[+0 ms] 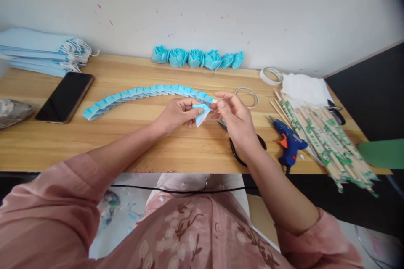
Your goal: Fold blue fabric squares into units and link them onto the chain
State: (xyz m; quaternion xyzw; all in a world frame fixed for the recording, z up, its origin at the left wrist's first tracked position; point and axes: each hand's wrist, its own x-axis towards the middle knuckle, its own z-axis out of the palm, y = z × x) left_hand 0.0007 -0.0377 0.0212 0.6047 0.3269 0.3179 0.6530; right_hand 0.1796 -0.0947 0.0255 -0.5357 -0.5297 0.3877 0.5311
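A long curved strip of overlapping folded light-blue pieces (151, 90) lies across the wooden table, its right end reaching my hands. My left hand (178, 113) is closed, thumb on top, on a folded blue-and-white piece (202, 113) just below that end. At the strip's tip a short white tab (215, 101) shows, and my right hand (235, 115) pinches it between thumb and fingers. Whether the tab is tape or paper I cannot tell. Scissors (233, 151) with black handles lie partly hidden under my right hand.
Blue flowers (195, 58) stand in a row along the wall. Tape rolls (270, 76), a blue glue gun (288, 141) and wrapped chopsticks (334, 143) lie on the right. A phone (65, 97) and a stack of blue masks (34, 50) are at left.
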